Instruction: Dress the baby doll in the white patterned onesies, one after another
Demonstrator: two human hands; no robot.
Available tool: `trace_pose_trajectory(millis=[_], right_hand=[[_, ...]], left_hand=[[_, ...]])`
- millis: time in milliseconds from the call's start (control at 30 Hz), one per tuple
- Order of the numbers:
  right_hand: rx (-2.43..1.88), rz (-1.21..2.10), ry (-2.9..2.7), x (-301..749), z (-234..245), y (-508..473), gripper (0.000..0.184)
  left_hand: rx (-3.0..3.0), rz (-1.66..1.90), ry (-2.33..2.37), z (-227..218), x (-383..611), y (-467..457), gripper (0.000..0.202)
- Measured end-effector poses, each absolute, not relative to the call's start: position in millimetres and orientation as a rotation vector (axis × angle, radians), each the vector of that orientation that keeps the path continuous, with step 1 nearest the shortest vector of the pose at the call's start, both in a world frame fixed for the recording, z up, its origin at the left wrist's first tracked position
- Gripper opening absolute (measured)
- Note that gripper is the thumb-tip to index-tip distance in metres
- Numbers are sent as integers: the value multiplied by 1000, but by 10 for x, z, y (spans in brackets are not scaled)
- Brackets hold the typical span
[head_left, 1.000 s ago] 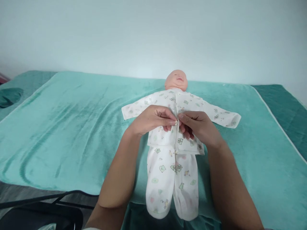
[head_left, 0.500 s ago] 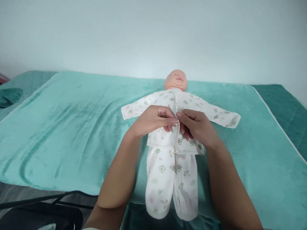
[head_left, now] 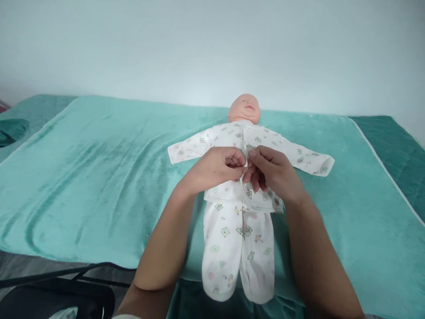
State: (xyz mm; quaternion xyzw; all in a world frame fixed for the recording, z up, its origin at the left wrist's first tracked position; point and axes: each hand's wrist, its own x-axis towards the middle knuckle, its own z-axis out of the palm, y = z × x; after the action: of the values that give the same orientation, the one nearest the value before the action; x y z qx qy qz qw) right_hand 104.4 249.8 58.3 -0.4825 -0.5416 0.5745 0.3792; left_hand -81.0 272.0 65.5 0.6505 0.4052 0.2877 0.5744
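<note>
A baby doll (head_left: 244, 109) lies on its back, its head toward the wall. It wears a white printed jacket (head_left: 226, 191) and matching printed trousers (head_left: 221, 248). My left hand (head_left: 222, 166) pinches the jacket's front edge at the chest, thumb and fingers pressed together. Close beside it, my right hand (head_left: 270, 170) grips the other side of the same front opening with thumb and forefinger. The fingertips of both hands almost meet at the middle seam. Whatever fastening lies between them is hidden. Both jacket sleeves stretch out sideways on the cover.
A turquoise plush blanket (head_left: 99, 177) covers the bed, with darker green quilted cloth (head_left: 392, 155) at the right end. A pale wall (head_left: 212, 48) stands behind. At the lower left are a black chair (head_left: 56, 297) and grey floor.
My right hand's fingers have shifted slightly up and closer around the jacket edge. My left fingers have curled in more. The view has moved a little; the doll lies as before.
</note>
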Motion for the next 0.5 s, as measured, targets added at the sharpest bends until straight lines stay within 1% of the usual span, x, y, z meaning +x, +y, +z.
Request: trace_pose_trajectory(millis=[133,500], right_hand=[[-1250,1480,-1371,1042,595,2490,43],[-1224,1479,-1365,1051,597,2491,42]], left_hand=[[1488,661,907,642,-842,2756,12],[1497,652,937,647,-877,2776,11]])
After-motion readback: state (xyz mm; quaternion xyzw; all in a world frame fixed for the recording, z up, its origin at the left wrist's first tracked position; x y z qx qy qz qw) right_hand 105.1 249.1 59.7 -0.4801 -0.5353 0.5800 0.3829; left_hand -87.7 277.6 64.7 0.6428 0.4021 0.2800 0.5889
